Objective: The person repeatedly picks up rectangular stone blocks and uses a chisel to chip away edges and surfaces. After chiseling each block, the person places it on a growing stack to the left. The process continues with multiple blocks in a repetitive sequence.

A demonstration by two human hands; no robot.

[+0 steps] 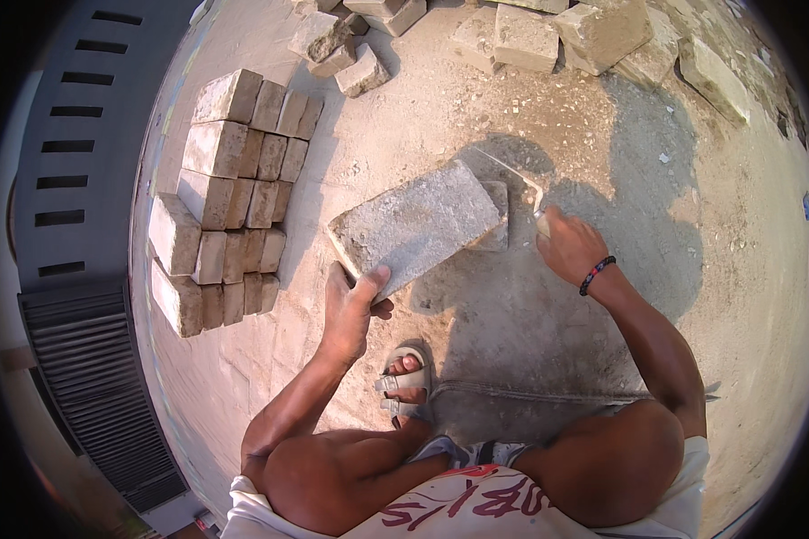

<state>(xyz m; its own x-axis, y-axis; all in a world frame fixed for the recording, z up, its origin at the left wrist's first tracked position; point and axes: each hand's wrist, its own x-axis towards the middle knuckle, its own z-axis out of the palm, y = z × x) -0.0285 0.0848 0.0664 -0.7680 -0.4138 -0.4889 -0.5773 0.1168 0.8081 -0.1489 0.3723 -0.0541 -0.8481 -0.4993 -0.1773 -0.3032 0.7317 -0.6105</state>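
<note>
A large grey block [418, 220], rough-faced and dusty, is tilted in front of me. My left hand [355, 305] grips its near left corner, thumb on top and fingers underneath. Behind its right end shows part of another grey block [495, 235] on the ground. My right hand [571, 244] is closed around the handle of a trowel [538, 193] with a bent metal neck. The trowel's thin blade points up and left, beyond the block's far edge, seen nearly edge-on. Between the trowel and the held block there seems to be a small gap.
A neat stack of blocks [216, 193] stands at the left. Loose blocks [526, 38] lie in a heap at the far side, beside rubble. A dark gate [99, 377] lines the left edge. My sandalled foot [406, 382] is just below the held block.
</note>
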